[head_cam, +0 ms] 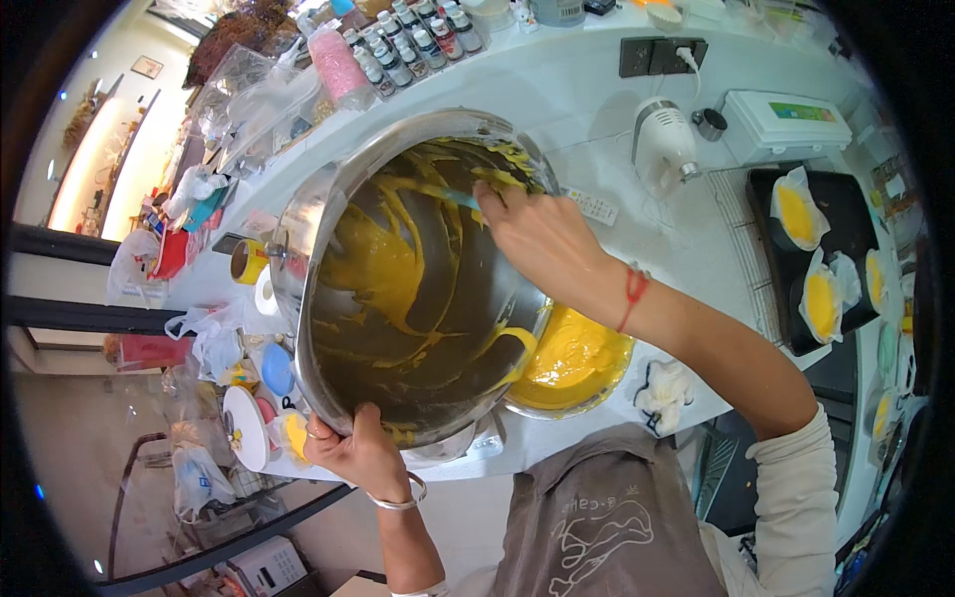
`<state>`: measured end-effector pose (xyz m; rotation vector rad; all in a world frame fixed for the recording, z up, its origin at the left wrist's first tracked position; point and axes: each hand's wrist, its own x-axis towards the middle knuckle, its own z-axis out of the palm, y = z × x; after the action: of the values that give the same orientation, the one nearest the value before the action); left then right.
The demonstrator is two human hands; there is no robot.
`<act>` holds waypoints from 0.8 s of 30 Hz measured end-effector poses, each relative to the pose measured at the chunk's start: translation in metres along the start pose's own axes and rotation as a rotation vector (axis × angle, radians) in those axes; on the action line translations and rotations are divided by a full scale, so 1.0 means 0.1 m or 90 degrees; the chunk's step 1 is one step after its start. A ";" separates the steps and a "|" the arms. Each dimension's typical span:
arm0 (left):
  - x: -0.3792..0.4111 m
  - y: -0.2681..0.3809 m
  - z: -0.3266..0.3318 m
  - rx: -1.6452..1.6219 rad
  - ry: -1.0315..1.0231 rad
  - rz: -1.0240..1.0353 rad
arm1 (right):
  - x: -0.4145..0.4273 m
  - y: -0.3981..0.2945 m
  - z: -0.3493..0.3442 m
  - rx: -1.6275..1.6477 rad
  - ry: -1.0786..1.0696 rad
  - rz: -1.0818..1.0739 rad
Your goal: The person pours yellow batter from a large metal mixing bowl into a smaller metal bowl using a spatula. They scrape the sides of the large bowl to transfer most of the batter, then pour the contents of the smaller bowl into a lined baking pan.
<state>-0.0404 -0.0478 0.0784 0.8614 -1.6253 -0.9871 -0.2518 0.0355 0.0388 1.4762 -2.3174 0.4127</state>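
My left hand (pixel 369 457) grips the near rim of a large stainless-steel mixing bowl (pixel 477 276), which is tilted on its side towards the right. Inside the bowl, my right hand (pixel 526 220) holds a pale blue spatula (pixel 456 197), its blade partly hidden by yellow batter. Smears and a thicker patch of batter (pixel 384 269) coat the inner wall. At the bowl's lower lip, a fold of batter (pixel 522 343) hangs over the edge. Just below and to the right sits a second bowl (pixel 571 410) holding smooth, glossy yellow batter (pixel 578 354).
A balled white cloth (pixel 664 392) lies right of the second bowl. Farther right, a black baking tray (pixel 843 224) carries paper-lined tins of yellow batter, partly over a wire rack (pixel 739 201). A white hand mixer (pixel 662 142) stands behind. Small bottles (pixel 418 45) line the back ledge.
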 end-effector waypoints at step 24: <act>-0.12 -0.02 0.07 0.018 0.077 -0.017 | -0.50 -0.65 0.63 0.649 -0.350 0.215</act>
<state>-0.0441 -0.0368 0.0714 0.9458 -1.5312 -0.9152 -0.1824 0.0227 -0.0364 1.7255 -2.9906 1.6556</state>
